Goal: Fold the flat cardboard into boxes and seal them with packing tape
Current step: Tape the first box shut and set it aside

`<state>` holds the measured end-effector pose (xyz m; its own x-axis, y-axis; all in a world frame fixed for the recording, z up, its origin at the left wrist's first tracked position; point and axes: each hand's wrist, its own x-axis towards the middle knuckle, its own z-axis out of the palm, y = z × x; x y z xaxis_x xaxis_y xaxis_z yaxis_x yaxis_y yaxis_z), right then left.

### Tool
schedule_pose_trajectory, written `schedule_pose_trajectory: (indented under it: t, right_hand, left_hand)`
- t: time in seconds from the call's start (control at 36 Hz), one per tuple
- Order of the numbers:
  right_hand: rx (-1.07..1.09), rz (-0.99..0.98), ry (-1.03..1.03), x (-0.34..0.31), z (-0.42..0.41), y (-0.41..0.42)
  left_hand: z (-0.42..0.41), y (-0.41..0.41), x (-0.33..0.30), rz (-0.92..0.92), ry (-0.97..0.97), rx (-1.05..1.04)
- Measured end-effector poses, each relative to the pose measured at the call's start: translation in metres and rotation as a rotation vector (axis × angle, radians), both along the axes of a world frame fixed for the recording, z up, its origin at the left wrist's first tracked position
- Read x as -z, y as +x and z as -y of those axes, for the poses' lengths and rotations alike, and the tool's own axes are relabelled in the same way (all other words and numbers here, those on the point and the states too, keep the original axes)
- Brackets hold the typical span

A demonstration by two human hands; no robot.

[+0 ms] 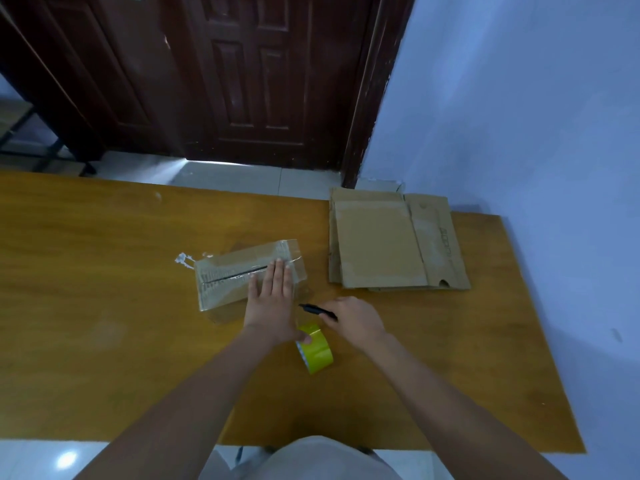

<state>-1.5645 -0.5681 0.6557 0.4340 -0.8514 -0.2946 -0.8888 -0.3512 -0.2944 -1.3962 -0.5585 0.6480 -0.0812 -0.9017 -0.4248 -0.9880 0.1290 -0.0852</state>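
A small folded cardboard box (228,277) lies in the middle of the wooden table (104,306), clear tape glinting along its top seam. My left hand (272,303) rests flat on the box's right end, fingers straight. My right hand (356,320) grips a black cutter (317,309) just to the right of the box, its tip pointing left. A roll of yellow-green packing tape (317,349) stands on the table between my wrists, touching my left thumb. A strip of clear tape seems to run from the box toward the roll.
A stack of flat cardboard sheets (394,240) lies at the table's far right, near the blue wall (519,116). A dark wooden door (242,74) stands beyond the table. A crumpled scrap of white tape (183,260) sticks out at the box's left corner.
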Motion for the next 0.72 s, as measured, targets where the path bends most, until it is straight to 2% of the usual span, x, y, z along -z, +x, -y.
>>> schedule_pose_trajectory:
  t: [0.72]
  right_hand:
    - [0.2,-0.03,0.014,-0.004,-0.009,0.022]
  left_hand:
    - [0.001,0.001,0.003,-0.027,-0.03,-0.008]
